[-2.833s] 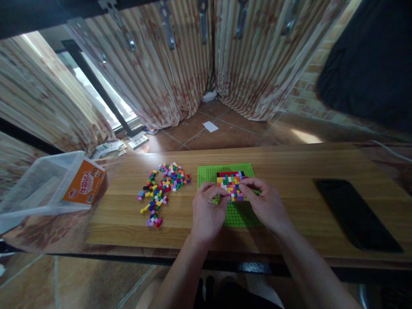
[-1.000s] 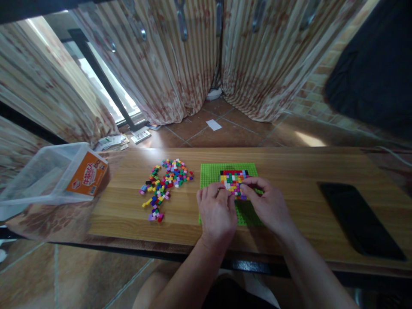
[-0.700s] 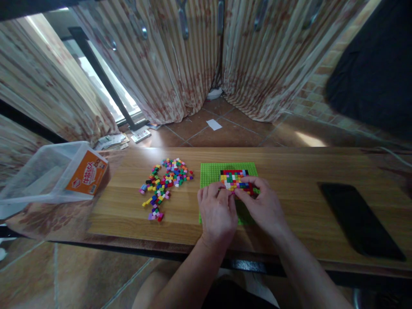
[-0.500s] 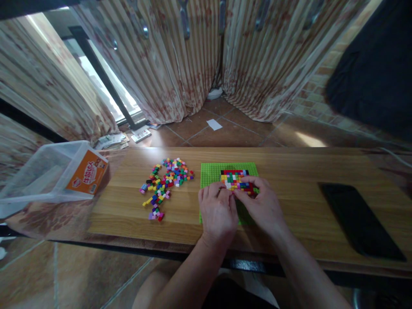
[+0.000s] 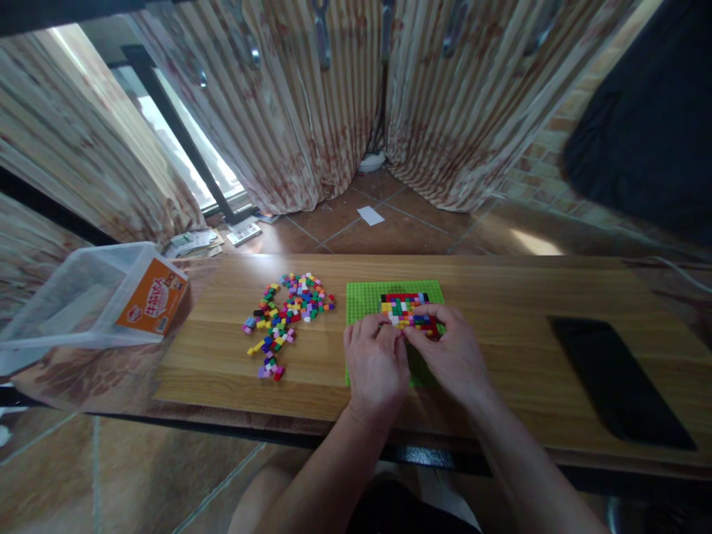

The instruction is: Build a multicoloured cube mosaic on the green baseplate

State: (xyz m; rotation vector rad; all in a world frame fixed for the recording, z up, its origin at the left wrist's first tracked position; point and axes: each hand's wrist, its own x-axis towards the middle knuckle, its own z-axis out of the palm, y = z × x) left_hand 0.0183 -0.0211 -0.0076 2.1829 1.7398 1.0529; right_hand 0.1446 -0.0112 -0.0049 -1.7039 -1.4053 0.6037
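Note:
A green studded baseplate (image 5: pixel 364 297) lies on the wooden table, bearing a block of small multicoloured building bricks (image 5: pixel 401 308). My left hand (image 5: pixel 377 360) rests over the plate's lower left part, fingers curled in at the lower edge of the bricks. From the right, my right hand (image 5: pixel 453 348) reaches over the plate with its fingers bent; its thumb and fingertips touch the bricks. The fingertips of both hands nearly meet, and whatever they pinch is too small or hidden to make out. Loose coloured bricks (image 5: pixel 300 300) lie scattered left of the plate.
A clear plastic bin (image 5: pixel 94 297) with an orange label stands at the table's left end. On the right lies a dark flat phone-like slab (image 5: pixel 617 382). The wooden table (image 5: pixel 523 289) has its far edge toward the curtains (image 5: pixel 322 126).
Both hands stay at the bricks with only tiny finger shifts. The baseplate looks moved or turned very slightly to the left.

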